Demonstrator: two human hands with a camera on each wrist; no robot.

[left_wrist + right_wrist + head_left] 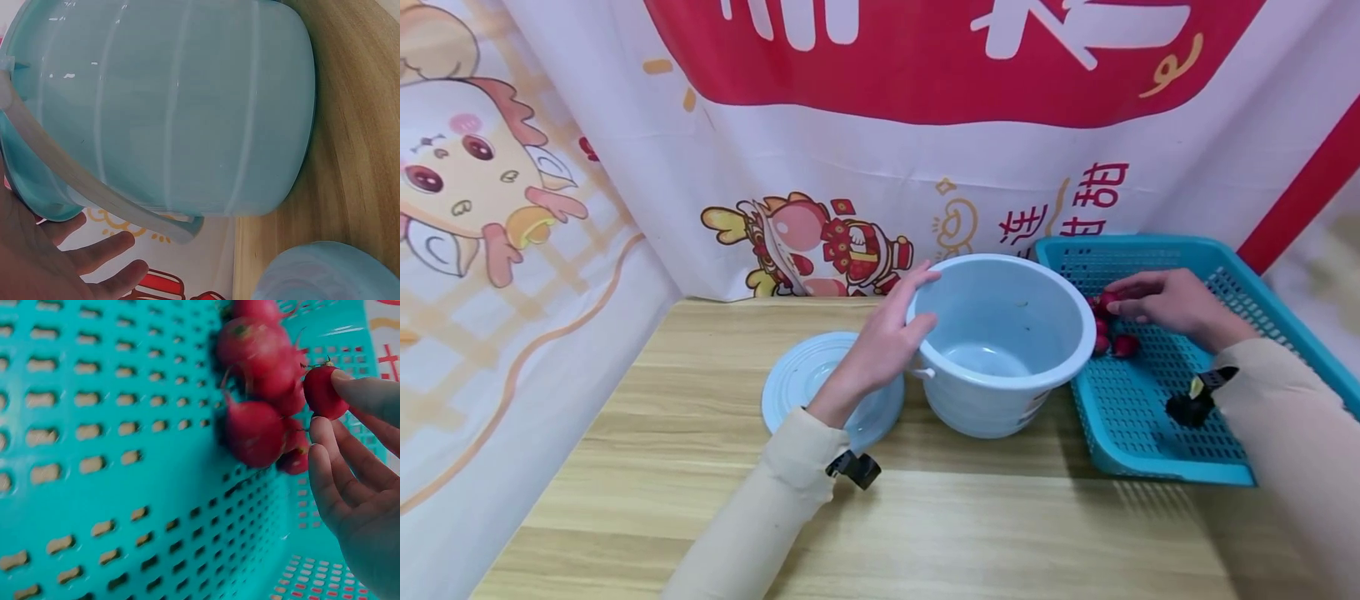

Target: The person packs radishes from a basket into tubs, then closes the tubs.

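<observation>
A light blue bucket (988, 407) stands upright on the table, its opening facing up. My left hand (887, 337) rests against the left side of its rim, thumb near the inner edge; the left wrist view shows straight, spread fingers (100, 253) by the rim and the pale handle (94, 187). Inside the turquoise basket (1150, 467), my right hand (1172, 304) pinches a small red radish (325, 392) between thumb and fingertips. Several more radishes (253, 434) lie together just beside it, along the basket's left side.
A round light blue lid (786, 375) lies flat on the wooden table (662, 467), left of the bucket and partly behind my left forearm. A printed cloth (850, 150) hangs along the back. The basket stands close against the bucket's right side.
</observation>
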